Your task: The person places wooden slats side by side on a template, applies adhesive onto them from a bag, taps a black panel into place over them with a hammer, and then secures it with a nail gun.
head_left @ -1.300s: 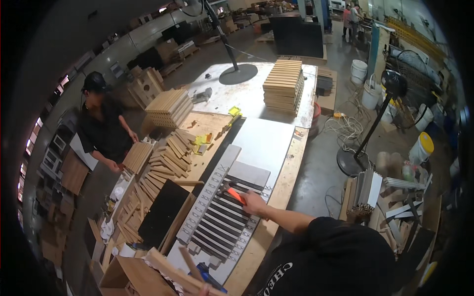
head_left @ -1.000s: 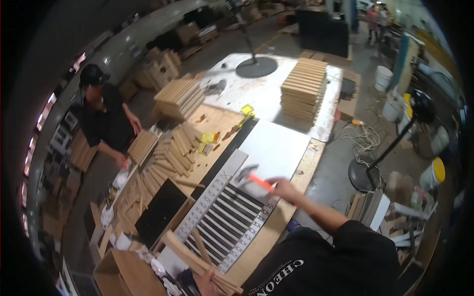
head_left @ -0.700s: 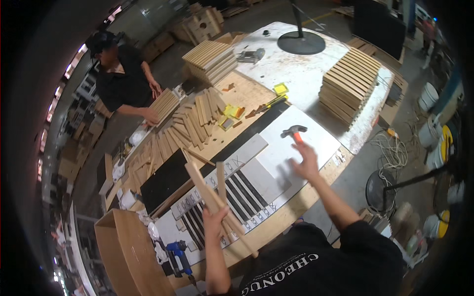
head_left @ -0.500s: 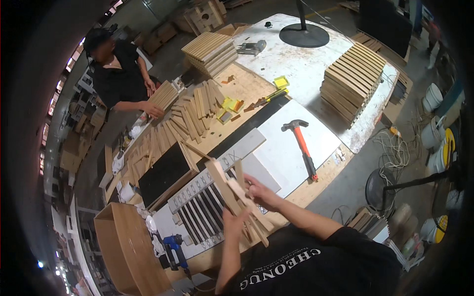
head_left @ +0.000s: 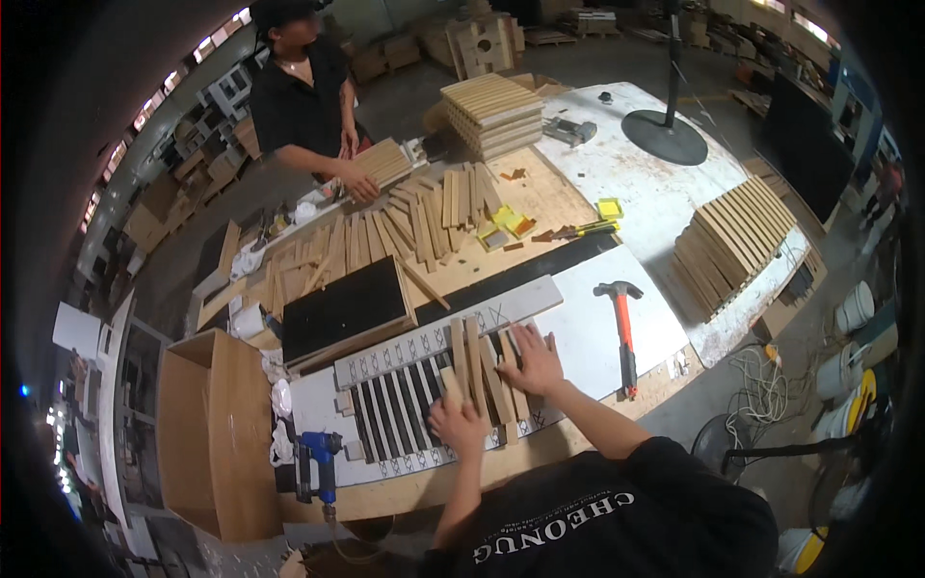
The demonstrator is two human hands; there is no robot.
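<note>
A jig board with black and white stripes [head_left: 389, 420] lies before me, and several loose wooden slats [head_left: 475, 364] rest across its right part. My left hand [head_left: 460, 427] is closed around the lower end of a short pale slat [head_left: 450, 384] over the stripes. Spread fingers of my right hand [head_left: 536, 363] lie over the right side of the slats, the fingertips touching their upper parts. A white strip marked with crosses [head_left: 405, 352] runs along the board's far edge.
A claw hammer [head_left: 624, 337] lies to the right, a blue air nailer [head_left: 317, 467] to the left beside a cardboard box [head_left: 234, 433]. Beyond are a black-topped panel [head_left: 345, 306], heaped slats [head_left: 385, 231] and slatted stacks [head_left: 737, 241]. Across the table a co-worker [head_left: 313, 106] handles a slatted panel.
The bundle of slats that was lifted and tilted between my hands now lies down on the striped board. My right hand has spread its fingers over them. The whole view has shifted.
</note>
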